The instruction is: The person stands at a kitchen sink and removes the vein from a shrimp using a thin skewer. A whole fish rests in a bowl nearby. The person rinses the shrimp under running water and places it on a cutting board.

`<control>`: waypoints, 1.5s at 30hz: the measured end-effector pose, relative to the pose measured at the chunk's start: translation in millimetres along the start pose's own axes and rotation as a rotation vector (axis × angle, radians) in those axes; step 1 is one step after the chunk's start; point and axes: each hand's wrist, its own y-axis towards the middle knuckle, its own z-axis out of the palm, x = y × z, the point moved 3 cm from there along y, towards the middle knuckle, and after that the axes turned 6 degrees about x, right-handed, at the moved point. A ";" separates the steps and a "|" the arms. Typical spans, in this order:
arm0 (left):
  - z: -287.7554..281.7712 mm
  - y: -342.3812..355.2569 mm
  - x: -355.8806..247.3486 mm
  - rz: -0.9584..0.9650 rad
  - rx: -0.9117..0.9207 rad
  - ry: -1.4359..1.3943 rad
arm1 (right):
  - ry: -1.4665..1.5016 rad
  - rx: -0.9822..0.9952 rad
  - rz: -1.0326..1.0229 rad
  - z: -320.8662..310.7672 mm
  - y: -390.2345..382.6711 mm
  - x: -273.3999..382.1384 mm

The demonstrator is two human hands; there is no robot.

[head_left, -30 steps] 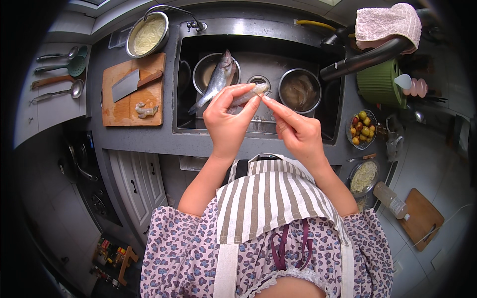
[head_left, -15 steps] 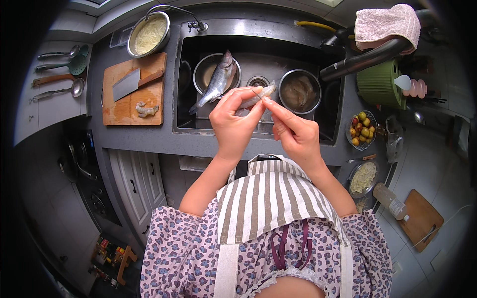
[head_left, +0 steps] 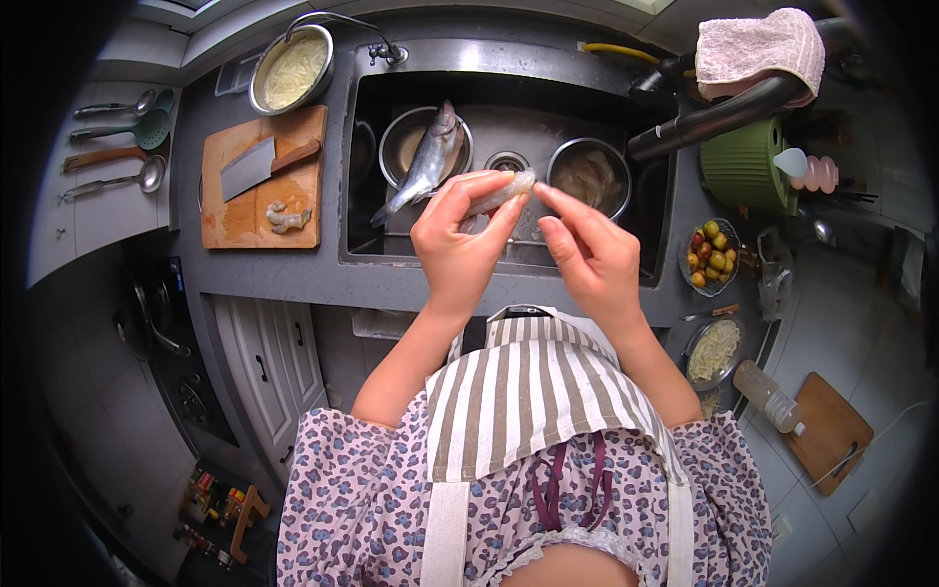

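My left hand (head_left: pixel 458 235) pinches a peeled, greyish shrimp (head_left: pixel 508 190) between thumb and fingers, over the front of the sink. Just right of it is my right hand (head_left: pixel 593 252), its thumb and index finger apart; the index fingertip is close to the shrimp's end, and whether it touches I cannot tell. Nothing shows between the right fingers. Behind my left hand, a whole silver fish (head_left: pixel 430 157) lies tilted across a metal bowl (head_left: pixel 389 132). A second metal bowl (head_left: pixel 626 176) in the sink holds several shrimp in cloudy water (head_left: pixel 589 176).
A cleaver (head_left: pixel 248 169) and shrimp pieces (head_left: pixel 287 217) lie on a wooden board (head_left: pixel 220 227) to the left. Behind it stands a bowl of pale shreds (head_left: pixel 293 73). Past the sink's right edge are a fruit bowl (head_left: pixel 712 256), a plate of shreds (head_left: pixel 715 350) and a black pipe (head_left: pixel 719 119).
My right hand has drawn slightly right and down, its thumb parting from the index finger. A thin dark line at the shrimp no longer shows. My left hand keeps its hold.
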 end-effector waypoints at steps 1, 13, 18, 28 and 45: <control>-0.3 -1.0 1.5 -0.020 0.003 -0.050 | 0.005 0.005 0.023 -4.5 2.5 2.0; -2.1 -0.8 -6.4 -0.014 -0.029 -0.312 | 0.046 0.043 0.069 -17.8 -6.0 17.0; -2.7 -0.8 -3.1 0.046 -0.052 -0.319 | -0.012 0.110 0.055 -22.6 -5.6 25.1; -2.3 1.5 -7.1 0.083 -0.023 -0.297 | -0.032 0.111 0.027 -23.6 -3.2 28.1; -0.2 -0.5 -8.4 0.044 0.060 -0.216 | 0.251 0.158 0.210 -19.4 -6.3 19.5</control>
